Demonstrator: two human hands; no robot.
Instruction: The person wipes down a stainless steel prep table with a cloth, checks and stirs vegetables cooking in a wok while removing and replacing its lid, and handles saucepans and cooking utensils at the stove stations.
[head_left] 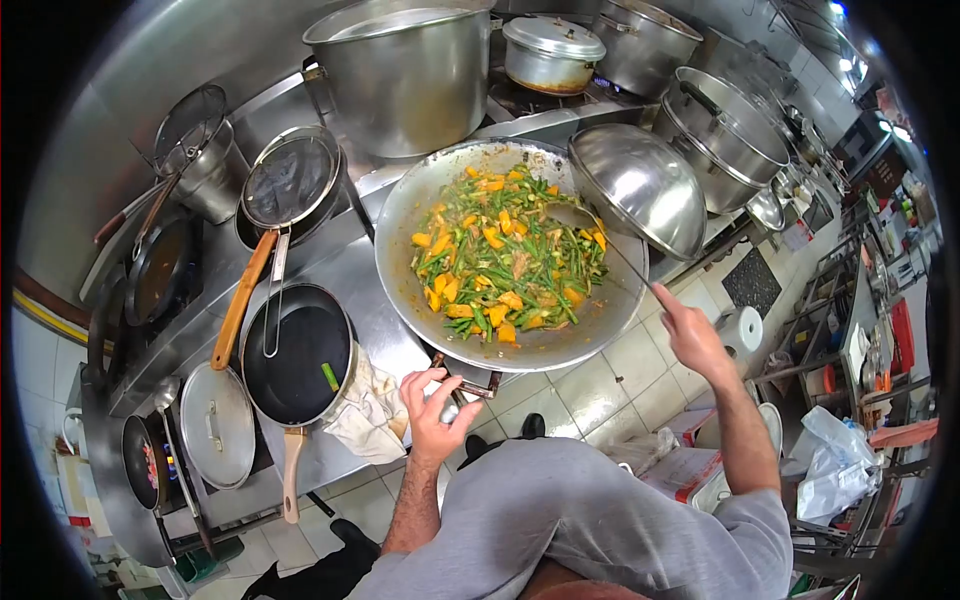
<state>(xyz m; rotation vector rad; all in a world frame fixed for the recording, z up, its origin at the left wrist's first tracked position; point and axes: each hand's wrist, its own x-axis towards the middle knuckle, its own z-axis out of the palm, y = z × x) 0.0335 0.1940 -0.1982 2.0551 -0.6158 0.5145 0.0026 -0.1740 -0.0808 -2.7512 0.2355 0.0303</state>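
Note:
A wide metal wok (400,290) holds cooked green beans and orange squash pieces (500,255). My right hand (692,335), at the wok's right side, is closed around the thin handle of a long ladle (632,265). The ladle's head is partly buried in the vegetables. My left hand (432,415) is in front of the wok, thumb and fingers apart, with its fingertips close to the wok's front handle (470,387). Whether they touch it I cannot tell. Over the wok's right rim leans a domed metal lid (645,185).
To the left are a black frying pan (295,350) with a green piece inside, a cloth (365,410), a strainer (290,180) and a flat lid (213,425). Large pots (400,80) stand behind the wok. A plastic bag (835,465) is at right.

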